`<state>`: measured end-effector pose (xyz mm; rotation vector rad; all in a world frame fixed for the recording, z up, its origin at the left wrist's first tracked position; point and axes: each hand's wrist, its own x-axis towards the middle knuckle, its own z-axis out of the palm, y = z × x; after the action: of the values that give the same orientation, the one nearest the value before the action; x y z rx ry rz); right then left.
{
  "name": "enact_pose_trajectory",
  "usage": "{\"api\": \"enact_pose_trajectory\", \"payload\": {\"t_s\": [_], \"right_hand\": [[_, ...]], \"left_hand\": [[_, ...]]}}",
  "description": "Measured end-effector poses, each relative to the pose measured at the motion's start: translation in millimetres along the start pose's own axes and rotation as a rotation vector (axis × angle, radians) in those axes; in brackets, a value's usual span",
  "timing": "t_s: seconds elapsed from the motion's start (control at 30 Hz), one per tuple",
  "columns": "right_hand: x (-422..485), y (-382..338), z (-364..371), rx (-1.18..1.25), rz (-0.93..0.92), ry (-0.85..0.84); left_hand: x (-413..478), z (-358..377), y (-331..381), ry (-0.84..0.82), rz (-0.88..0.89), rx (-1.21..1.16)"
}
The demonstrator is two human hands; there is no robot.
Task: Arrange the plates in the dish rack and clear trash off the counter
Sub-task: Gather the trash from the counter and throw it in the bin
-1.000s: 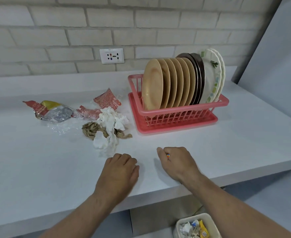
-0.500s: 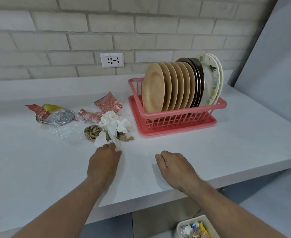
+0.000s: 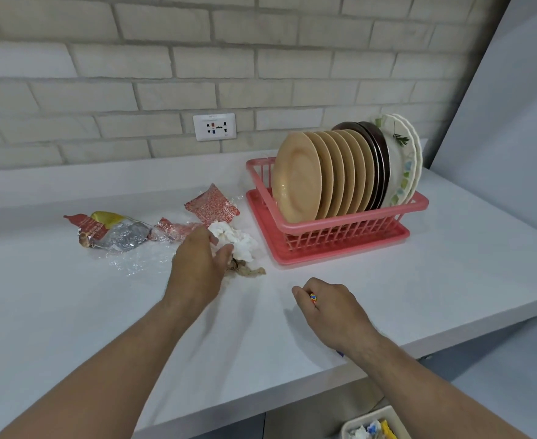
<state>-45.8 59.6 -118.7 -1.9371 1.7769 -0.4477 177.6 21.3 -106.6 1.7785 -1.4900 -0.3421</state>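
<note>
A pink dish rack (image 3: 340, 229) on the white counter (image 3: 70, 312) holds several tan plates (image 3: 295, 179), two dark plates (image 3: 376, 153) and patterned white plates (image 3: 401, 160), all upright. Left of the rack lies trash: white crumpled tissue (image 3: 240, 240), brown crumpled paper (image 3: 248, 269), red wrappers (image 3: 213, 205), a silver and yellow packet (image 3: 115, 231) and clear plastic film (image 3: 137, 259). My left hand (image 3: 197, 264) covers the tissue pile, fingers curling around the white tissue. My right hand (image 3: 327, 307) rests on the counter as a loose fist, holding nothing visible.
A white bin (image 3: 371, 426) with trash in it stands on the floor below the counter's front edge at bottom right. A wall socket (image 3: 214, 126) sits on the brick wall. A grey panel (image 3: 514, 106) borders the counter on the right.
My left hand has reached forward from the counter's front to the tissue pile and is closing on it. My right hand has stayed in place.
</note>
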Motion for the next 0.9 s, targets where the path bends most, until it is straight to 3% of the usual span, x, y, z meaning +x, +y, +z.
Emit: {"api": "enact_pose_trajectory", "payload": {"t_s": [0.13, 0.3, 0.5, 0.63, 0.8, 0.9], "right_hand": [[0.7, -6.2, 4.6, 0.008, 0.011, -0.002], [3.1, -14.5, 10.5, 0.031, 0.024, -0.016], [9.2, -24.7, 23.2, 0.005, 0.013, -0.018], [11.3, -31.1, 27.9, 0.004, 0.015, -0.017], [12.2, -36.1, 32.1, -0.011, 0.025, -0.008], [11.8, -37.8, 36.2, -0.009, 0.047, -0.011]], "left_hand": [[9.3, -8.6, -3.1, -0.051, -0.066, -0.147], [11.3, -19.5, -19.3, -0.008, -0.016, 0.035], [7.3, -23.9, -39.6, -0.037, -0.144, -0.049], [6.3, -30.6, -47.4, 0.002, -0.067, -0.022], [4.5, -22.3, -49.3, -0.165, -0.069, 0.064], [7.1, -18.1, -56.7, -0.182, -0.033, 0.08]]}}
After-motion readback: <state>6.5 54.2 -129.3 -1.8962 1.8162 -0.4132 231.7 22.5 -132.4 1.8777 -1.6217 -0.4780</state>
